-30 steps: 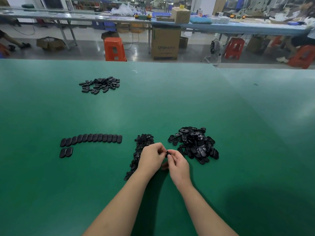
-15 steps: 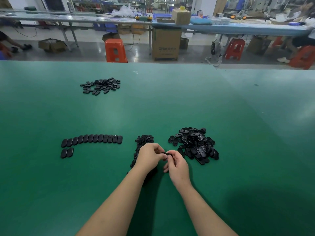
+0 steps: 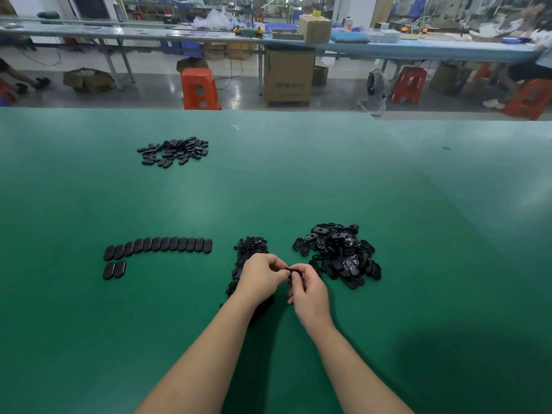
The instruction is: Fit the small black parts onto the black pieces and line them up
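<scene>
Black piece now pinched between both hands, just above the green table.
Left hand and right hand have drawn closer since a second ago, fingertips pressing together: the small part is probably being seated.

The left hand hides part of the small-parts pile.

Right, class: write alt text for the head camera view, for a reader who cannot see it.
Two hands, left hand and right hand, pinch one black piece between them above a green table. A neat row of finished pieces lies left, loose piles beside the hands.
</scene>
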The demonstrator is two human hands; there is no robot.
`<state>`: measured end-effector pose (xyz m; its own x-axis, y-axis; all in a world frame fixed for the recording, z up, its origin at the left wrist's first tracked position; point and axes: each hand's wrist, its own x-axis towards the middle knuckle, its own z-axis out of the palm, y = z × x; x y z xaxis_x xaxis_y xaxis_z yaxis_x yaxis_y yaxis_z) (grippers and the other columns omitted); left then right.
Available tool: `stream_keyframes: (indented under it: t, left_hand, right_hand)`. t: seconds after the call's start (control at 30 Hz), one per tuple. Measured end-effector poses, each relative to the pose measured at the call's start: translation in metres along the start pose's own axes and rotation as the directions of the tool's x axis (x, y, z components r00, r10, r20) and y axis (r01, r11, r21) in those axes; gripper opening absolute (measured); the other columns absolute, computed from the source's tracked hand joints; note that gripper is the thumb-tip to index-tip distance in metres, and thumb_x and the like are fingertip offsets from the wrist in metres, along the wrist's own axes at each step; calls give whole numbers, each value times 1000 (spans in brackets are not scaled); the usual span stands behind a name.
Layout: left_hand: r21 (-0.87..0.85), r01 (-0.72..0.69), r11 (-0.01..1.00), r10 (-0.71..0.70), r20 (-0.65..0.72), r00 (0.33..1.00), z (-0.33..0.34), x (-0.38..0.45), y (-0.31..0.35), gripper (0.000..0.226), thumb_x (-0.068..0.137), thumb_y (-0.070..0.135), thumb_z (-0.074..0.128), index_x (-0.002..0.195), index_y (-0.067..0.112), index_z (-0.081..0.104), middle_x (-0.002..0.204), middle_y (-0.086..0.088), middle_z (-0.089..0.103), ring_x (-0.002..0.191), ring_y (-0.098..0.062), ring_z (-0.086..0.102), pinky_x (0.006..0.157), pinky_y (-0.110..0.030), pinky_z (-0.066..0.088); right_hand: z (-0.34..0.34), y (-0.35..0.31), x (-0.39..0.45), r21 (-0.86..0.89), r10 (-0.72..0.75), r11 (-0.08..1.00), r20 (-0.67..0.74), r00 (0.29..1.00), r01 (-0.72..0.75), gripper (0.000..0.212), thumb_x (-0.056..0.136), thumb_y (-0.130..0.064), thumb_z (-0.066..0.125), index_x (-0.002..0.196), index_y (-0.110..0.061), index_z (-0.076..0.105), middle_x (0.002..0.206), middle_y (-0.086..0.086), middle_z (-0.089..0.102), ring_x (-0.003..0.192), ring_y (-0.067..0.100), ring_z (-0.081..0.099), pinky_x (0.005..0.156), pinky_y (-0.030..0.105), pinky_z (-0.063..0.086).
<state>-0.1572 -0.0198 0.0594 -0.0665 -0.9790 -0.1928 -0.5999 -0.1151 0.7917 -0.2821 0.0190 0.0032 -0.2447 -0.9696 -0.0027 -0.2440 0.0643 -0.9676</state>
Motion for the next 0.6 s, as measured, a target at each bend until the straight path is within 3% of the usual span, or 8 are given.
stream_keyframes:
  t: [0.2,0.33,0.47,0.6]
  left_hand:
    - [37,-13,999,14,-7,1000,1,0,1,5,83,25,74,79,28,74,74,11,69,62,-2,57,53,-16,38]
    - [89,-26,996,29,-34,999,4,-1,4,2,85,22,71,85,22,73,77,12,67,67,-2,58,55,-14,38]
    - [151,-62,987,71,-50,996,10,-3,10,4,87,19,67,89,17,70,79,10,65,72,-6,58,60,-16,39]
    - [170,-82,982,94,-62,994,13,-5,9,4,88,18,65,90,16,68,81,8,65,74,-6,57,61,-16,39]
  right_hand:
    - [0,0,0,-13,14,1000,-2,1000,-14,21,103,-13,52,97,-30,61,81,5,70,57,11,58,54,27,54]
    - [1,0,0,-14,25,1000,-5,1000,-25,22,103,-11,50,96,-29,62,77,2,69,53,9,58,56,37,55]
    - [1,-1,-2,-12,34,999,-11,999,-34,24,103,-12,49,94,-30,63,70,1,67,50,9,56,51,27,47]
    - [0,-2,-1,-21,44,999,-15,999,-44,21,103,-15,51,95,-30,63,71,1,68,51,9,57,52,30,48]
